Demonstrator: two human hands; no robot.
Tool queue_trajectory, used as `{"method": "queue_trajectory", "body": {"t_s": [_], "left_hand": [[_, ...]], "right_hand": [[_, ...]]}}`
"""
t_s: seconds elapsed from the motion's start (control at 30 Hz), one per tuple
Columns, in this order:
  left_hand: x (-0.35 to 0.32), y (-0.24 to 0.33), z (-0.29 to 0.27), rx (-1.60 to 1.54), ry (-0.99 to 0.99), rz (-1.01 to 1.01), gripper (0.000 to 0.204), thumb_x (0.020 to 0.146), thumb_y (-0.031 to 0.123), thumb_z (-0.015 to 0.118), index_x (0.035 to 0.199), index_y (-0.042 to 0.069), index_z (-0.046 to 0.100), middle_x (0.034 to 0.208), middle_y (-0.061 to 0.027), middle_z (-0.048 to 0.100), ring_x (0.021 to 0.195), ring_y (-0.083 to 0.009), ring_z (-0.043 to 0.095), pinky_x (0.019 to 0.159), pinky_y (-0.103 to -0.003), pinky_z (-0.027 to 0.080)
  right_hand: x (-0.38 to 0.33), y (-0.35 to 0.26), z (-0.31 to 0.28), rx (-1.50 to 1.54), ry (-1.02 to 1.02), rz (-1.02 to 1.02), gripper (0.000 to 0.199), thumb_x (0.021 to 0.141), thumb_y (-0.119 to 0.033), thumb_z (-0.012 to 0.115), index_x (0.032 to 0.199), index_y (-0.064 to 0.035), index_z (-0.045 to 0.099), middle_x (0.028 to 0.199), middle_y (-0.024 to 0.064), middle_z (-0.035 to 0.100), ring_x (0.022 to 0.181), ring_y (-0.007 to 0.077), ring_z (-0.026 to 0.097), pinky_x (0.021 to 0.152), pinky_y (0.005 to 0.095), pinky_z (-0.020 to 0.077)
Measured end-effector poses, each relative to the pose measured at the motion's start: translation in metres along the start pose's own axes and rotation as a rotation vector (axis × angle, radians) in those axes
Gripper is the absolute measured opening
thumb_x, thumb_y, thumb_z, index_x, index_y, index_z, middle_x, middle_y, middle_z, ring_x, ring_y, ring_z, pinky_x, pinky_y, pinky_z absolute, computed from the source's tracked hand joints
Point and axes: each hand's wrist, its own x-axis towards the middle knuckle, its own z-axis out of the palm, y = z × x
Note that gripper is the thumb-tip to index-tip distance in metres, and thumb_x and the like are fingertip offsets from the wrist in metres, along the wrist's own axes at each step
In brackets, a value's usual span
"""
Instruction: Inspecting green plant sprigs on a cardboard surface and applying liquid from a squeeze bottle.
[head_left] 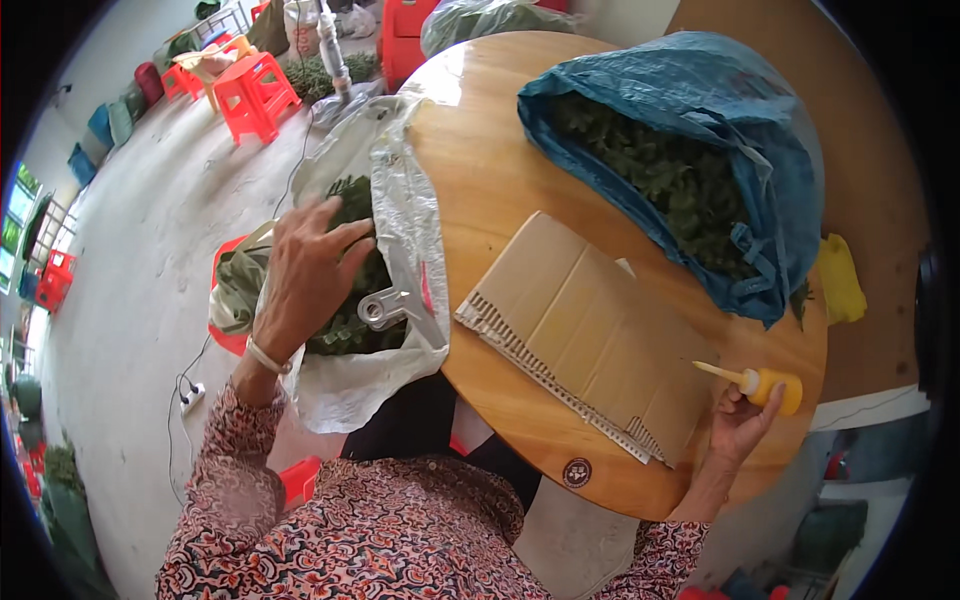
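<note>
My left hand hovers with fingers spread over a white plastic bag full of green leafy sprigs. A large silver clip sits on the bag's edge beside the table. In my right hand is a yellow squeeze bottle, its long pale nozzle pointing left above the cardboard. That piece of corrugated cardboard lies on the round wooden table, its ridged edge toward me. Behind it, a blue plastic bag lies open with darker green sprigs inside.
A yellow cloth-like item is at the table's right edge. Red stools stand on the floor at the far left. A power strip with cords lies on the floor left of me. A grey-green bag rests on a red stool.
</note>
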Motion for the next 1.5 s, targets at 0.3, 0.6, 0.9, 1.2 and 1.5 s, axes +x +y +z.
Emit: {"method": "queue_trajectory", "body": {"t_s": [0.3,0.6,0.9,1.2,1.5], "left_hand": [[0.14,0.125,0.098,-0.601,-0.159,0.211,0.025,0.08,0.025,0.065,0.098,0.008,0.071,0.089,-0.0102,0.063,0.082,-0.0275,0.06,0.075,-0.037,0.048],[0.223,0.214,0.197,-0.749,-0.018,-0.023,0.027,0.079,0.023,0.066,0.098,0.004,0.069,0.093,-0.0112,0.066,0.08,-0.0278,0.061,0.075,-0.035,0.05],[0.163,0.185,0.087,-0.969,-0.157,0.409,0.015,0.084,0.018,0.066,0.091,0.005,0.069,0.078,-0.0019,0.066,0.061,-0.0162,0.056,0.062,-0.029,0.047],[0.062,0.189,0.06,-0.691,-0.229,0.75,0.035,0.084,0.026,0.065,0.115,0.012,0.062,0.093,-0.0045,0.057,0.091,-0.0211,0.053,0.091,-0.037,0.036],[0.004,0.164,0.031,-0.766,-0.122,0.586,0.034,0.081,0.021,0.065,0.113,0.009,0.06,0.107,-0.0083,0.054,0.099,-0.0243,0.05,0.09,-0.04,0.039]], "right_hand": [[-0.009,0.003,0.017,0.0,0.031,-0.012,0.034,0.09,-0.039,0.061,0.099,-0.0064,0.058,0.081,0.0068,0.065,0.05,0.0095,0.053,0.041,0.0156,0.0402],[-0.018,0.002,0.02,0.011,0.056,-0.006,0.033,0.089,-0.038,0.062,0.099,-0.0068,0.057,0.081,0.008,0.066,0.05,0.0093,0.054,0.042,0.0155,0.041],[-0.019,-0.003,0.021,0.072,0.041,-0.025,0.034,0.089,-0.036,0.063,0.102,-0.0059,0.056,0.084,0.0106,0.065,0.051,0.0111,0.054,0.044,0.017,0.0421],[-0.018,-0.002,0.027,0.036,0.013,-0.026,0.036,0.089,-0.038,0.063,0.1,-0.0039,0.057,0.08,0.0099,0.065,0.05,0.0111,0.054,0.043,0.0177,0.0405],[-0.024,-0.004,0.03,0.08,-0.035,0.013,0.04,0.089,-0.038,0.063,0.105,-0.0027,0.056,0.084,0.0126,0.065,0.053,0.0133,0.054,0.045,0.0191,0.042]]}}
